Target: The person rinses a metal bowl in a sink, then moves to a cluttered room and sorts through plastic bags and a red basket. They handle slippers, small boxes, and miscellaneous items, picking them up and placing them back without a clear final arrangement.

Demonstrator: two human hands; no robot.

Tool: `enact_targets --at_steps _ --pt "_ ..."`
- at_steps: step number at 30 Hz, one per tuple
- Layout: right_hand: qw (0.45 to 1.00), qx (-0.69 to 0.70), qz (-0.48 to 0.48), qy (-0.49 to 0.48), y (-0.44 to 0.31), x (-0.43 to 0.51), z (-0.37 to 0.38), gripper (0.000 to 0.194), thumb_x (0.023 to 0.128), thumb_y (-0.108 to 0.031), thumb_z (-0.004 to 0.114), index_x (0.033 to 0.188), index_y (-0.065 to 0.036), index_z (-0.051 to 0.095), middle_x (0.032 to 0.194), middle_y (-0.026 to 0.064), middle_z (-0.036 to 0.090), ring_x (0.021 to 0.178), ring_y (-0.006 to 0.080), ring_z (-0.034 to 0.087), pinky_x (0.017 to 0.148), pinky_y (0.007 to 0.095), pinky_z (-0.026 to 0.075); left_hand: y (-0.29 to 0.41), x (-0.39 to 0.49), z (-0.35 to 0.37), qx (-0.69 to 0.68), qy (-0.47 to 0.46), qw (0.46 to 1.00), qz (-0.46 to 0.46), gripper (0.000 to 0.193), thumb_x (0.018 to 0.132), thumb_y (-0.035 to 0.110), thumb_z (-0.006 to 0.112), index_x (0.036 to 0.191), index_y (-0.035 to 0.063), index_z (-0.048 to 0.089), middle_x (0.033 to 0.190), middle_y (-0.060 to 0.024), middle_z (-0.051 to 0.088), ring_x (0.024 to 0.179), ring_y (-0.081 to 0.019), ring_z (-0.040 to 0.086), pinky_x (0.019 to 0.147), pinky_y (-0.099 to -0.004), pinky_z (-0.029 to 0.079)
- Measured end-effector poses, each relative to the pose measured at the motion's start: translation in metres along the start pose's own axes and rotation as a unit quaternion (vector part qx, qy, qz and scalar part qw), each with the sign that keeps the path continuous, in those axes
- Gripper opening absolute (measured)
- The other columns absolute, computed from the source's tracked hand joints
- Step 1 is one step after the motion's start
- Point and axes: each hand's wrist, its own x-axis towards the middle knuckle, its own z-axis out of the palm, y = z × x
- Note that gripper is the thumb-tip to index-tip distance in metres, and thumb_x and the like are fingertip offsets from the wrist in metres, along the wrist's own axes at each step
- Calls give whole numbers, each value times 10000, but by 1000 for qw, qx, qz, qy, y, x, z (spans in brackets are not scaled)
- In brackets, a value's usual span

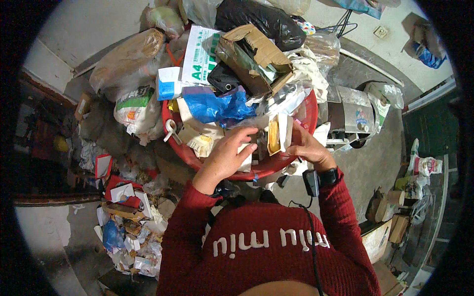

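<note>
A small open box, white outside with a yellow inside (274, 135), is held upright in my right hand (309, 144) over the near right part of a red plastic basket (192, 159). My left hand (231, 151) is over the basket's near edge, thumb and fingers apart, with nothing plainly in it. The basket is heaped with a blue plastic bag (218, 105), a torn cardboard box (251, 59), a black case (222, 79), a white A4 paper wrapper (200, 51) and paper scraps. A white plastic ring-shaped piece (171, 127) lies at its left rim.
Stuffed bags, one of black plastic (259, 22), crowd behind the basket by the wall. A white and green sack (135, 111) stands at left. Lower left is a pile of mixed scrap (129, 225). A grey metal appliance (350, 109) stands at right on the floor.
</note>
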Motion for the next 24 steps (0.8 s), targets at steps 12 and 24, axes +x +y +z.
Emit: enact_targets --at_steps 12,24 --pt "967 -188 -139 103 6 -24 52 816 722 -1 728 1407 -69 287 1273 83 460 1213 213 493 960 363 465 25 5 14 79 94 979 163 277 830 139 709 972 29 498 967 -86 508 745 -183 562 594 -290 463" --pt "970 -96 -120 190 -9 -66 80 890 715 -34 724 1466 -81 249 1437 67 371 1308 207 401 1083 410 363 37 -3 19 -250 50 963 85 138 1010 146 454 1067 22 435 1176 -123 516 907 -138 572 707 -306 587"
